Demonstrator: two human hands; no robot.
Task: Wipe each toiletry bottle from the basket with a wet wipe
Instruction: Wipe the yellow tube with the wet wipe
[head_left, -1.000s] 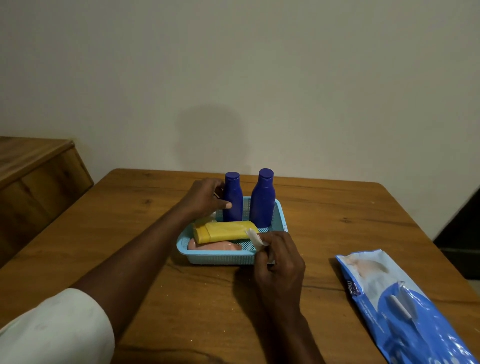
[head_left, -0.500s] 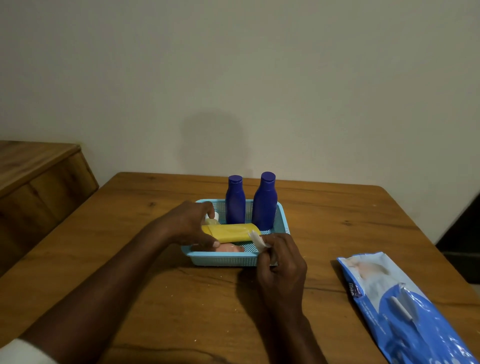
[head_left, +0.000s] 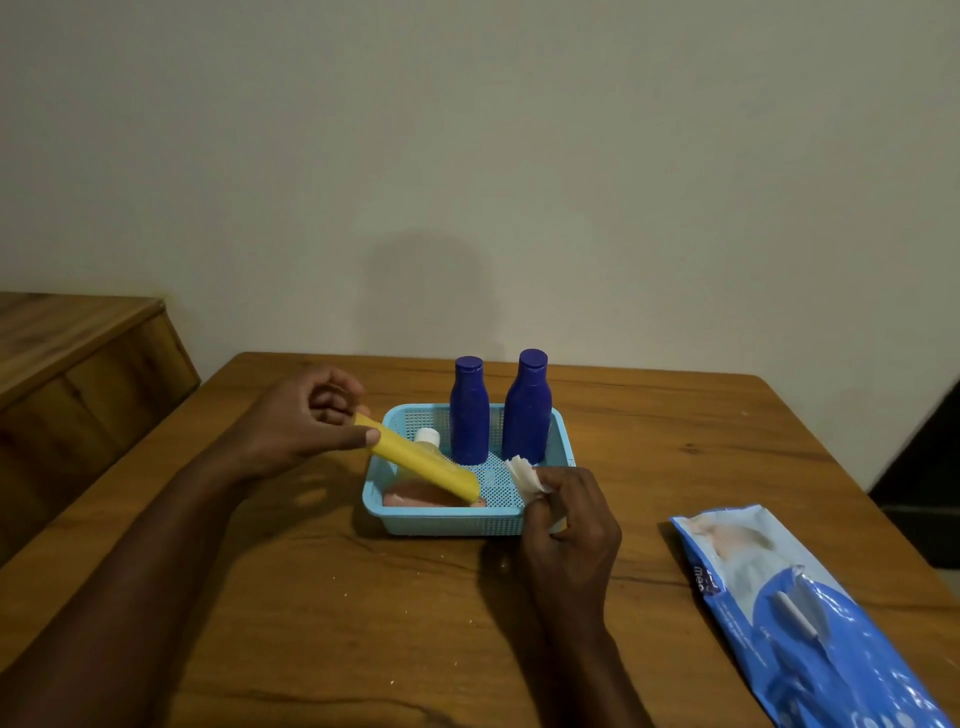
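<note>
Light-blue perforated plastic basket sits on the wooden surface, two dark blue bottles upright at its back, a pinkish bottle flat inside. Left hand pinches the smooth yellow tube, tilted over the basket. Right hand grips a crumpled white wet wipe. Glossy blue wipes pack lies right.

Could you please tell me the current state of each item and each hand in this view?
Yellow bottle: tilted, held at one end by left hand.
Two blue bottles: upright in basket, capped.
Pink bottle: lying in basket.
Wet wipe: bunched in right hand.
Wipes pack: lying flat on table.
</note>
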